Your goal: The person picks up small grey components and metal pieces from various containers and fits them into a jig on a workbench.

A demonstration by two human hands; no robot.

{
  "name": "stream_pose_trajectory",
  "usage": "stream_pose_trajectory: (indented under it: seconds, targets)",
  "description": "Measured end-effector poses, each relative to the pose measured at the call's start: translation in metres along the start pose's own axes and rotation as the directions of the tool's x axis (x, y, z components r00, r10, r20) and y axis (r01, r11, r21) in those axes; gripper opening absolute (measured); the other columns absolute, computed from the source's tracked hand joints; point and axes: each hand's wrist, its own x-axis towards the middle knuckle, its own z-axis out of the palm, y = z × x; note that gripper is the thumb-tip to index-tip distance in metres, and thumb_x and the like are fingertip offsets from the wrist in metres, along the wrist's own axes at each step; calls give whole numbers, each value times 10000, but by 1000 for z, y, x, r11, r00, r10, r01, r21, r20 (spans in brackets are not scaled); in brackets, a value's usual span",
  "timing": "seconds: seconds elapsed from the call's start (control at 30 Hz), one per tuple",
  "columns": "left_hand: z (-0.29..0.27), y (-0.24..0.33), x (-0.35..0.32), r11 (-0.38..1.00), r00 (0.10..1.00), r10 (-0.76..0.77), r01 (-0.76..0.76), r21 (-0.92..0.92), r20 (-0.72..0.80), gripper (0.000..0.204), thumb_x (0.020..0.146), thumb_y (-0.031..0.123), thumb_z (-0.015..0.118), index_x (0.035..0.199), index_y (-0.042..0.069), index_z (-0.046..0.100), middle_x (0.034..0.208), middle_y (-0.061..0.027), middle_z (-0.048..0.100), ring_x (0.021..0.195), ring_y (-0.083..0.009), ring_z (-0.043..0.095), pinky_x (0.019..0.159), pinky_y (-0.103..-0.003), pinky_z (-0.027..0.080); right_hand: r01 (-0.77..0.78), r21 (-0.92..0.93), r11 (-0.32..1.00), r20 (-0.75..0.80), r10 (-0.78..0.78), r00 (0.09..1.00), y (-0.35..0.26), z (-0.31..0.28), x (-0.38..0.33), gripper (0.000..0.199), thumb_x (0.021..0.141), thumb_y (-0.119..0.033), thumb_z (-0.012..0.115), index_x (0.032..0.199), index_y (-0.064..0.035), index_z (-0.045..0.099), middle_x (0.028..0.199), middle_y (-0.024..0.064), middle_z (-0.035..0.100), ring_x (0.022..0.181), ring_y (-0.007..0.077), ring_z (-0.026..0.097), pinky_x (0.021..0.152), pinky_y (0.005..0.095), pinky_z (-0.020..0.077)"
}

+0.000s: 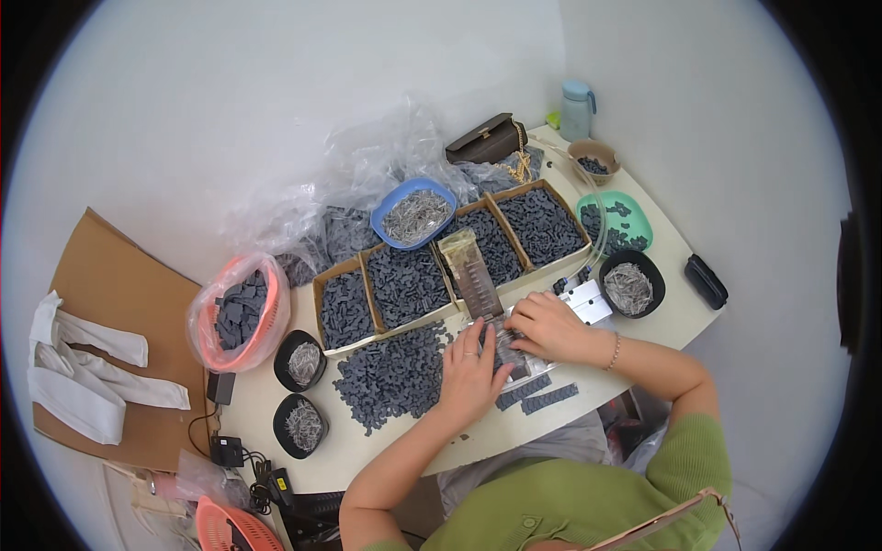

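Note:
My left hand [469, 375] lies with its fingers stretched out and a little apart, the fingertips on the near end of a clear fixture [522, 363] on the table. My right hand [549, 331] is at the same fixture, fingers bent and drawn together; what they hold, if anything, is too small to make out. A clear, ruled plastic chute [475, 280] slants up behind the fingers. Close to the left hand is a loose heap of small dark grey parts [390, 372]. Flat grey strips [548, 399] lie just in front of the fixture.
Behind is a divided cardboard tray [368, 292] of grey parts. Metal pins fill a blue basin [379, 197] and black bowls [278, 360] [280, 424] [657, 280]. A white metal block [588, 302] with a tube stands right. A pink basket [272, 310] and green bowl [645, 225] hold grey pieces.

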Motion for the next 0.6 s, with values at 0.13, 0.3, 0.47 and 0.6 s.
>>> stream_pose_trajectory:
  seconds: [0.13,0.3,0.47,0.6]
  targets:
    - [-7,-2,-1,999,999,19,-20,-33,-30,548,812,264,675,1259,-15,525,1340,-202,422,1230,-373,401,1003,-479,316,25,-42,999,-18,-26,999,-4,-3,-9,342,725,-201,726,1038,-84,652,954,46,570,929,237,523,790,358,399]
    - [-4,0,-13,994,995,101,-100,47,-26,493,799,275,689,1210,27,576,1297,-186,465,1199,-343,443,978,-487,335,91,-179,980,-27,-97,995,-16,3,-17,335,718,-132,632,1040,-45,657,1004,62,588,951,226,534,793,342,414]
    - [-15,-7,-11,986,990,137,-139,90,23,480,799,323,686,1234,139,593,1302,-184,462,1200,-331,448,981,-490,334,67,-116,991,-33,-72,997,-17,-1,-10,330,757,-128,583,1065,-29,648,1022,73,586,948,226,539,796,345,415]
    - [-30,-23,0,964,968,218,-233,130,124,468,811,362,668,1258,244,593,1314,-181,458,1204,-331,445,997,-481,332,80,-128,988,-17,-83,996,-9,1,-6,330,779,-139,564,1077,-17,640,1029,77,582,948,226,540,798,346,414]
